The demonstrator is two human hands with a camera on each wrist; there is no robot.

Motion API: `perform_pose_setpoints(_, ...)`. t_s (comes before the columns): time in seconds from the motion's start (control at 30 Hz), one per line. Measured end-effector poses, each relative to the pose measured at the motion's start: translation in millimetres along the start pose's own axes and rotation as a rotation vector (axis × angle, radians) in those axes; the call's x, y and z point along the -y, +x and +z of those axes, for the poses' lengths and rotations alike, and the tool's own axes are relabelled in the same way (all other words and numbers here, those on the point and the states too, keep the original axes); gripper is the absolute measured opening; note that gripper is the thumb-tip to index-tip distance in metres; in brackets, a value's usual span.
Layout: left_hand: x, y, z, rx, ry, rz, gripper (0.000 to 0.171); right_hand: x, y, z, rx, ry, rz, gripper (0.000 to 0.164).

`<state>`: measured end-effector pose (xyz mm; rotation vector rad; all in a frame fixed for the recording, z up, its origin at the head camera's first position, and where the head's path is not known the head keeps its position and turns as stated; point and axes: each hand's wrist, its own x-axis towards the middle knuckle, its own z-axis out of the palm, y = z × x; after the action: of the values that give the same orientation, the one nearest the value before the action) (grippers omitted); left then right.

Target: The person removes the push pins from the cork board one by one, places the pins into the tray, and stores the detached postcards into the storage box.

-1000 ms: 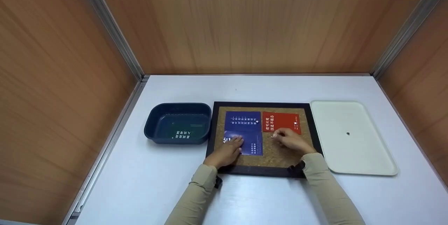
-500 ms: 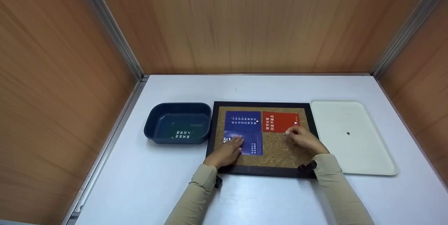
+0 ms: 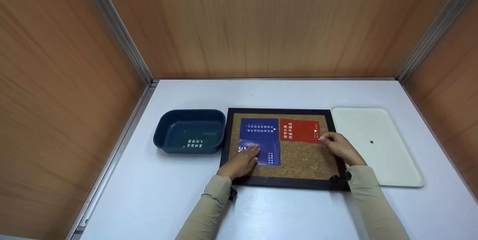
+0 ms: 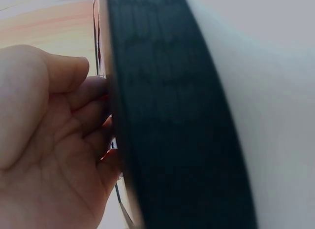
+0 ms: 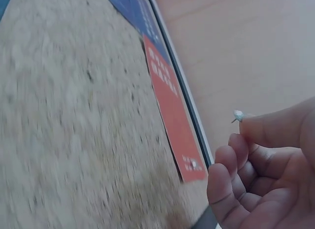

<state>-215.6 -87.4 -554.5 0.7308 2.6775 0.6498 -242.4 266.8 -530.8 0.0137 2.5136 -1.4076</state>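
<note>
A corkboard in a black frame (image 3: 302, 161) lies on the white table. My left hand (image 3: 241, 161) rests on the lower blue card (image 3: 269, 155), fingers extended across it; in the left wrist view the dark frame edge hides the fingertips. Above that card lies another blue card (image 3: 257, 127) with a pin near its right edge. To its right is a red card (image 3: 301, 130), also pinned near its right end. Between thumb and index finger, my right hand (image 3: 343, 148) pinches a small push pin (image 5: 238, 115), its point sticking out, near the red card's lower right corner.
Left of the board stands a dark blue bin (image 3: 158, 135) with a dark green printed card (image 3: 198, 137) inside. A white tray (image 3: 388, 161) on the right holds one small dark item (image 3: 371, 142). Wood-patterned walls (image 3: 276, 27) enclose the table.
My right hand has moved right across the board with the push pin, from the middle to beside the red card's lower right corner. The left hand has stayed on the blue card.
</note>
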Motion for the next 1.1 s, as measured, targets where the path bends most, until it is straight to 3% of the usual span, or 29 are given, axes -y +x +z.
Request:
perform_pose_setpoints(0.23,1.4,0.4,0.4,-0.010,-0.006,0.020,0.046,-10.7,-5.3,-14.4,-0.031,0.000,-0.031,0.043)
perform_pose_setpoints(1.1,1.6,0.1,-0.1,0.001,-0.028,-0.008,0.047,-45.9,-22.3,-59.6,-0.133,0.021,0.016,0.050)
